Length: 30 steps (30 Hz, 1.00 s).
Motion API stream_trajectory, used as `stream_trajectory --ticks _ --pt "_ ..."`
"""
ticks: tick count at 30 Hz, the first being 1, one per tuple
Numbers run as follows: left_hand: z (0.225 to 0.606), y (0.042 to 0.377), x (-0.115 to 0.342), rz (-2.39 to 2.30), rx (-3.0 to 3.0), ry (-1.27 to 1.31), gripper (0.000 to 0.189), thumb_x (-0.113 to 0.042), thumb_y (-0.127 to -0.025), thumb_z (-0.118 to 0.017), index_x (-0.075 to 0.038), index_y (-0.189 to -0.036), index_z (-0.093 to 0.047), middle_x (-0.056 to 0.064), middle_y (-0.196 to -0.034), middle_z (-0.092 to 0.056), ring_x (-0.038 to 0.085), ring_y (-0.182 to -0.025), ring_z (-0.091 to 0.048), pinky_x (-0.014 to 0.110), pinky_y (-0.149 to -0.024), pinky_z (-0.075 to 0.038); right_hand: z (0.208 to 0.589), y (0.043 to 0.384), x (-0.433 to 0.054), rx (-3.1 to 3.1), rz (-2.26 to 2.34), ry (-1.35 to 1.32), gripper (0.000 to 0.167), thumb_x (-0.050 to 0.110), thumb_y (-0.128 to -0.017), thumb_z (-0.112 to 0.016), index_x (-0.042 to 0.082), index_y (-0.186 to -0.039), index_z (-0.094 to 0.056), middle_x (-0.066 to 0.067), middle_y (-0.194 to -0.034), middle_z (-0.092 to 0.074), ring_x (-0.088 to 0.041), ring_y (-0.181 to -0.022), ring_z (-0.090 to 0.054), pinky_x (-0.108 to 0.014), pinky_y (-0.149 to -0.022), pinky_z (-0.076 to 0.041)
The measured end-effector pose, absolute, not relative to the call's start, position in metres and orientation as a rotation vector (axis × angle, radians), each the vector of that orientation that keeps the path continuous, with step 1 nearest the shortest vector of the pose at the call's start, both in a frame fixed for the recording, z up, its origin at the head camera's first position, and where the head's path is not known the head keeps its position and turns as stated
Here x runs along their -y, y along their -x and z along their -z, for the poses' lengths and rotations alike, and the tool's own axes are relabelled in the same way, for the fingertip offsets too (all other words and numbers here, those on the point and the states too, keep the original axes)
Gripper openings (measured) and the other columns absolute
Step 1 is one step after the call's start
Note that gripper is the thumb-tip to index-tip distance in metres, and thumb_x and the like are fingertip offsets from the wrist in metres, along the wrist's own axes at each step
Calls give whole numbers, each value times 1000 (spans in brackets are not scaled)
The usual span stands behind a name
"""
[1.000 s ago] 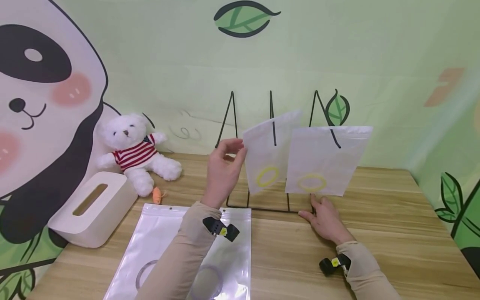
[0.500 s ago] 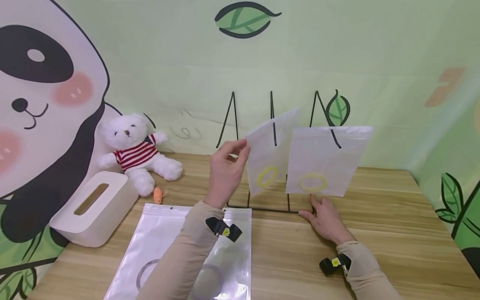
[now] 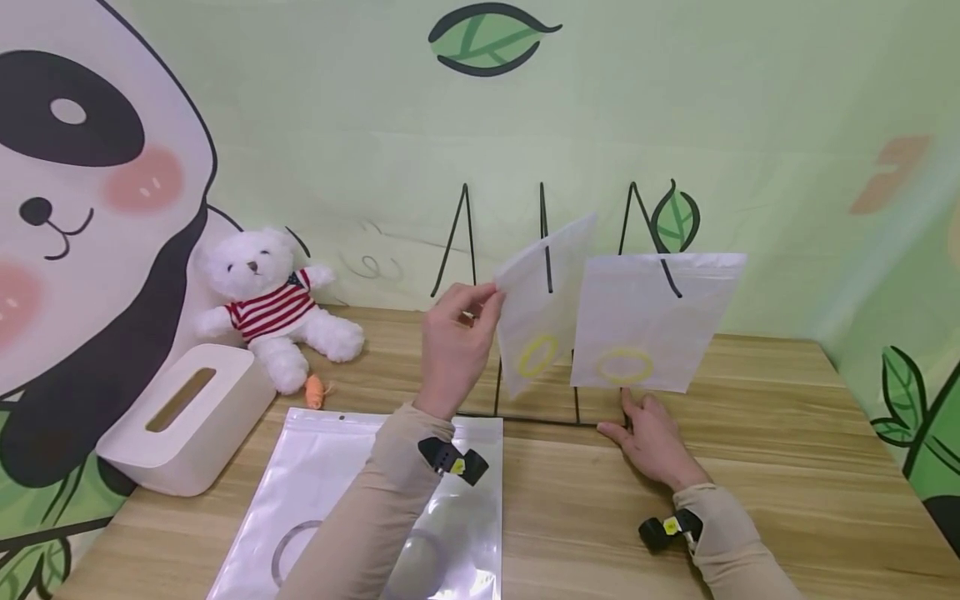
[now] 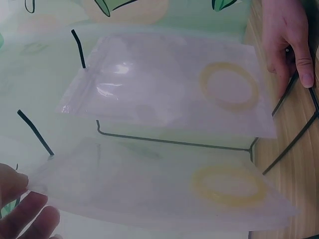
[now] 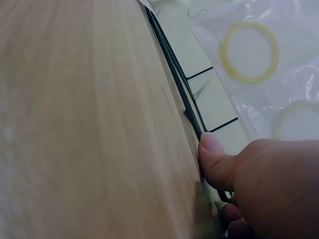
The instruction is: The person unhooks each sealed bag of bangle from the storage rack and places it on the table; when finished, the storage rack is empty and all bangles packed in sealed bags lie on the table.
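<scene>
My left hand (image 3: 457,346) pinches the upper left corner of a translucent zip bag (image 3: 551,283), which hangs from the middle hook of a black wire rack (image 3: 540,419). A yellow ring (image 4: 229,184) shows low in that bag. Beside it, a second zip bag (image 3: 660,308) hangs on the right hook and shows a yellow ring (image 4: 229,86) too. My right hand (image 3: 654,437) grips the rack's front right corner at the table, thumb along the wire in the right wrist view. The rack's left hook (image 3: 450,242) stands behind my left hand.
A large glossy zip bag (image 3: 322,450) with round shapes in it lies flat under my left forearm. To the left are a white tissue box (image 3: 217,442), a white teddy bear (image 3: 270,308) in a striped shirt and a small orange toy (image 3: 315,392). A printed wall closes the back.
My left hand has moved slightly to the right, and the middle bag has swung further edge-on with it. The right hand and the right bag stay where they were.
</scene>
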<state>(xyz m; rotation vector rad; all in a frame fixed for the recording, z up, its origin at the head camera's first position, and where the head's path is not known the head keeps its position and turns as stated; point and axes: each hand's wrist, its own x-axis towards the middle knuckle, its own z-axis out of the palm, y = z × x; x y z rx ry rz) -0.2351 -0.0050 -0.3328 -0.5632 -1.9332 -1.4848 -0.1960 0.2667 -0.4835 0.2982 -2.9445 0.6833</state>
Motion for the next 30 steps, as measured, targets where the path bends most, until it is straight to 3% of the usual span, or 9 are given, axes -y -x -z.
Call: stream_trajectory --ticks 16,30 --pt "339 229 10 1370 1806 622 4 0 -89 -65 3 -90 -68 10 -76 -66 18 -66 -58 33 -62 -50 485 196 -266 2933 -702 -300 72 35 -95 -62 -16 -139 -37 -12 -83 -46 -20 -67 -34 -30 -57 -30" --pt "339 217 13 1369 1777 643 4 1 -89 -65 -1 -89 -68 7 -75 -66 16 -66 -58 32 -63 -50 485 195 -267 2946 -696 -307 74 39 -97 -58 -15 -142 -33 -9 -80 -43 -18 -64 -30 -29 -55 -26"
